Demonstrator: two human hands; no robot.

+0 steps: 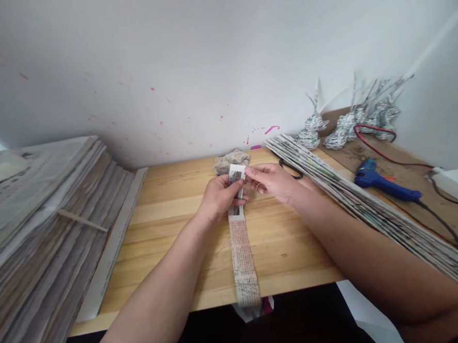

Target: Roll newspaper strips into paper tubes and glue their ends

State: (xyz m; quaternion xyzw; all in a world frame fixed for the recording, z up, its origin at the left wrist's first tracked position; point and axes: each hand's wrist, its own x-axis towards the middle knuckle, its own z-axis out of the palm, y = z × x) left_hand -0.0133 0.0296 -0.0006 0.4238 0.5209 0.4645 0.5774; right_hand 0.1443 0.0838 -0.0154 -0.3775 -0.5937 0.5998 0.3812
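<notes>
A tall stack of newspapers [42, 229] fills the wooden table's [168, 196] nine o'clock side, and a crumpled rag [230, 160] lies at twelve o'clock against the white wall [206, 54]. From one o'clock down toward four runs a row of rolled newspaper sticks [370, 204], with black scissors [291, 170] just beside its far end. At two o'clock a blue glue gun [385, 181] (cord trailing) rests near several woven paper pieces [346, 125].
</notes>
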